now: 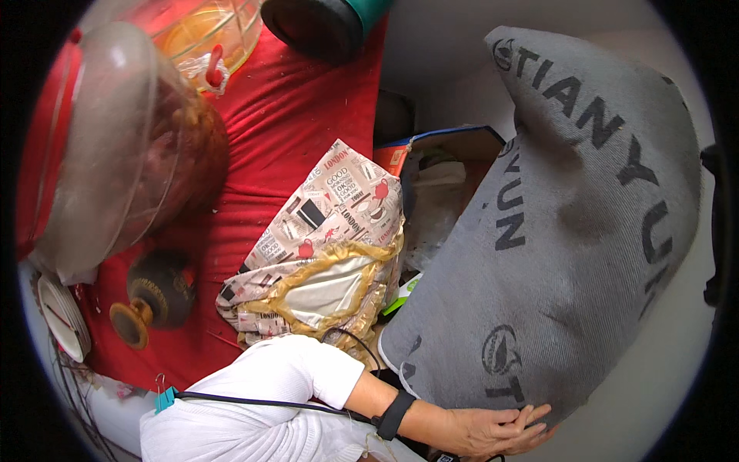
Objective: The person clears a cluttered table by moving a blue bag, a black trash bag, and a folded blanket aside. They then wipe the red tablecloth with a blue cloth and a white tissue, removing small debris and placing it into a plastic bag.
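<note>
A large sheet of grey ribbed cloth (554, 242) with bold dark lettering fills the right side, creased and bulging, with pale piping along its lower left edge. My left hand (491, 430), with a black band on the wrist, grips the cloth's bottom edge with its fingers bent together. Only a sliver of skin shows just past those fingertips, perhaps my right hand (551, 433); the rest of it is hidden. A small black device (444, 458) sits at the bottom rim below the left wrist.
Left of the cloth is a red tablecloth (300, 110) bearing a ruffled fabric tissue-box cover (346, 213), a large red-lidded jar (115, 138), a dark stoppered bottle (159, 289) and stacked white plates (63, 317). An open box (462, 136) stands behind the cloth. A black cable (260, 399) is clipped to my shirt.
</note>
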